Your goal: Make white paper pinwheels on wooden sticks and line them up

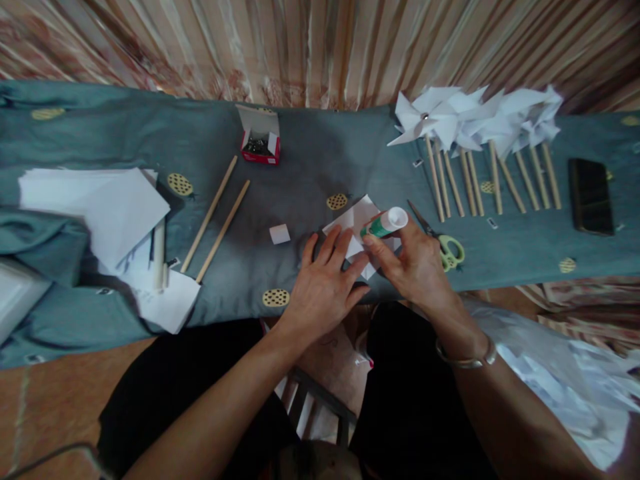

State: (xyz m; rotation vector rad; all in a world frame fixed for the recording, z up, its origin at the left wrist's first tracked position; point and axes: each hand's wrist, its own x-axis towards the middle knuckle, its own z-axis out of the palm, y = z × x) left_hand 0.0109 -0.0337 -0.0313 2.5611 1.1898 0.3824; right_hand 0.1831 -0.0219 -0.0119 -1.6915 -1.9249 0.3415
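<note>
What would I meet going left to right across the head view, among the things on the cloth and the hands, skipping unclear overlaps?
White papers, two wooden sticks, small paper square, left hand, green-and-white tube, scissors, dark phone.

The cloth-covered table (310, 143) bears white paper (356, 217), sheets (120, 207), sticks (223, 231), scissors (443, 244), pinwheels (440, 121) and apparently a phone (591, 197).

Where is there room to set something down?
The cloth is bare between the red box and pinwheels, and left of that box beyond two loose sticks. It's crowded at the left hand and right hand: folded paper, glue stick, scissors.
</note>
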